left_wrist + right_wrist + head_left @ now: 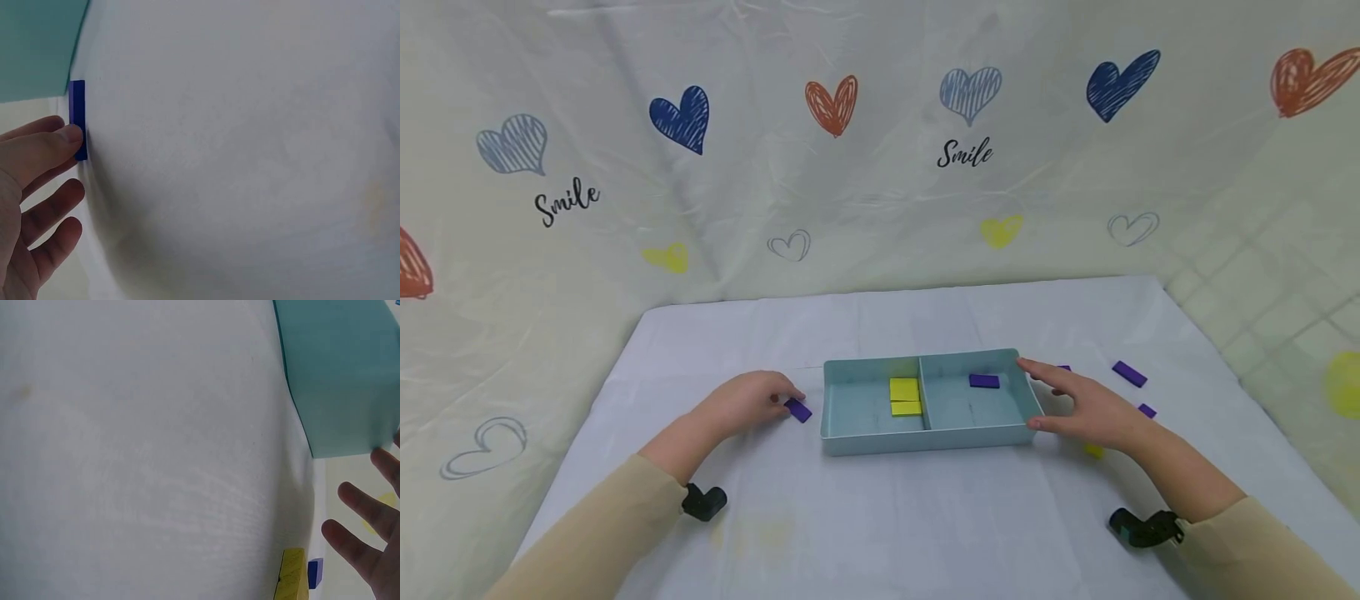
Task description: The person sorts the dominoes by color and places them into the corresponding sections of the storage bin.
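Observation:
My left hand (747,405) pinches a small purple block (799,410) between thumb and fingers, left of a pale teal tray (880,444) with two compartments. In the left wrist view the thumb presses on the block (77,105), and the other fingers are spread behind. At the tray's right end is my right hand (1093,410), its fingers extended, with fingertips at the back corner and thumb by the front corner. Two yellow blocks (905,390) lie in the tray's left compartment against the divider. One purple block (984,381) sits in the right compartment.
Right of the tray, a purple block (1130,373) lies on the white-covered table (940,525). Another purple block (1147,411) and a yellow block (1094,451) are partly hidden by the right hand. Behind the table hangs a heart-printed cloth (880,183).

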`<state>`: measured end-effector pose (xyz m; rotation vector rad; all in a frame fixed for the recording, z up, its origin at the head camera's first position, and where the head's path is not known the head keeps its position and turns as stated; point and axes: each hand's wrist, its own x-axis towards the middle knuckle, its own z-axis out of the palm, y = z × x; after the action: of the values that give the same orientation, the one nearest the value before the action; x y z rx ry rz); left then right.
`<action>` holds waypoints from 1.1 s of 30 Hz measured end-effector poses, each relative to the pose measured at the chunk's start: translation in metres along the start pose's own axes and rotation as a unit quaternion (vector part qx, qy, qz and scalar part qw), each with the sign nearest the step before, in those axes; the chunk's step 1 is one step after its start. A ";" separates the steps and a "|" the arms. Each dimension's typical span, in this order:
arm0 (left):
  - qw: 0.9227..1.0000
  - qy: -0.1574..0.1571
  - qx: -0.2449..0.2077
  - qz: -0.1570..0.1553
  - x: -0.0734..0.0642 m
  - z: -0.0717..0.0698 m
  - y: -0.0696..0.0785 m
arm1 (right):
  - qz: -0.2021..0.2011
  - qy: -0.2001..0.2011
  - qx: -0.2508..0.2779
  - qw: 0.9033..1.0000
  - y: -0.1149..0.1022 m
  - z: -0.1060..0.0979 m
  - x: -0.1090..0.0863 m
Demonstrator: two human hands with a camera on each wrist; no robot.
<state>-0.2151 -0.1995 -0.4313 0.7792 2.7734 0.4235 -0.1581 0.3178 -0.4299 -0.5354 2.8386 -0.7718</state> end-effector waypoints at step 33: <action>0.997 0.072 0.013 -0.017 -0.022 -0.030 0.006 | 0.001 0.000 0.001 1.000 0.001 0.001 0.000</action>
<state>-0.2030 -0.2132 -0.3982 0.7336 2.9273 0.4541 -0.1583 0.3183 -0.4310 -0.5321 2.8376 -0.7750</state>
